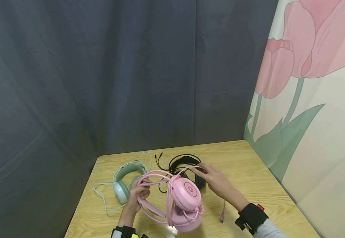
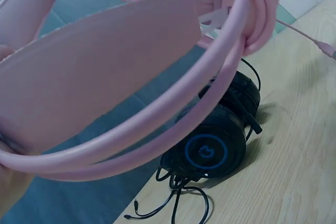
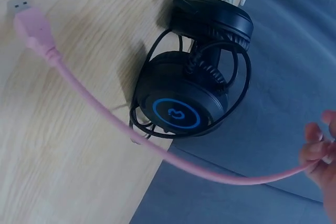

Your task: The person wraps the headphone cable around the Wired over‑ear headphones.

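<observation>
Pink headphones (image 1: 187, 191) are held above the table by my left hand (image 1: 139, 193), its fingers curled round the headband. In the left wrist view the pink headband (image 2: 105, 66) and its double outer bars fill the upper left. Pink cable is wound around the ear cup. My right hand (image 1: 215, 178) pinches the pink cable (image 3: 226, 178) between thumb and fingers, away from the ear cups. From that hand the cable's end hangs down, with a pink USB plug (image 3: 34, 27) at its tip. Behind the pink pair, black headphones (image 3: 184, 87) lie on the table, partly hidden.
Green and white headphones (image 1: 121, 190) with a pale looped cable lie at the table's left. Two black jack plugs (image 1: 158, 155) stick out near the back edge. A dark curtain (image 1: 160, 72) hangs behind the wooden table (image 1: 249, 191), and a tulip-printed wall (image 1: 324, 138) stands at the right.
</observation>
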Demonstrator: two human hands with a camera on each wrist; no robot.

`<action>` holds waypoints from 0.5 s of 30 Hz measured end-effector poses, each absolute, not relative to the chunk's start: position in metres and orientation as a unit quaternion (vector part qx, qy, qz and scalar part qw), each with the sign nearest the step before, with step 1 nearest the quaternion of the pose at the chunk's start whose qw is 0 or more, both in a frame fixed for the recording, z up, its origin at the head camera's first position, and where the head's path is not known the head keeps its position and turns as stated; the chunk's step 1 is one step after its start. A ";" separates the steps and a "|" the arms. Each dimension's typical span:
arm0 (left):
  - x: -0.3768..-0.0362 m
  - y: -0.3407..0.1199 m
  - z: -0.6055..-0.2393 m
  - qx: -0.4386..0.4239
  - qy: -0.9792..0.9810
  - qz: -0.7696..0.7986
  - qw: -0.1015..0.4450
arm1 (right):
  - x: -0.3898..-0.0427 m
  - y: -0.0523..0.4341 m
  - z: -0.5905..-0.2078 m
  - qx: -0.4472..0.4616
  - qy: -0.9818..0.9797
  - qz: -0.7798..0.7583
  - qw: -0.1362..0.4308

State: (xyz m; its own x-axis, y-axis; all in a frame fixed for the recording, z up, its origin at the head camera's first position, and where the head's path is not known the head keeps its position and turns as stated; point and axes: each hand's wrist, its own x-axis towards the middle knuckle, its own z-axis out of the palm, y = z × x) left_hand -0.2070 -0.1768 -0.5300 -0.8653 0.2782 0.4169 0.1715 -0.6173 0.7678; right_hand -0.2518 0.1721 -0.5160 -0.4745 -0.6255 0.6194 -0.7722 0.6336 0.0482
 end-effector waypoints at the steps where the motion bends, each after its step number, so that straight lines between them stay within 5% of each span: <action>1: -0.207 -0.178 -0.530 0.258 0.425 0.867 0.032 | -0.252 0.172 -0.517 0.414 -0.847 0.125 0.308; 15: -0.205 -0.185 -0.527 0.291 0.304 0.905 0.057 | -0.262 0.170 -0.515 0.470 -0.730 0.180 0.461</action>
State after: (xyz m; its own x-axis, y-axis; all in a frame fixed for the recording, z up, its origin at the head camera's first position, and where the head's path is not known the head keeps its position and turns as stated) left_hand -0.2046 -0.1848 -0.5273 -0.8238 0.2810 0.4924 0.0731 -0.8087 0.5837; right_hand -0.2621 0.1702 -0.5149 -0.1318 -0.5215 0.8430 -0.8530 0.4929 0.1716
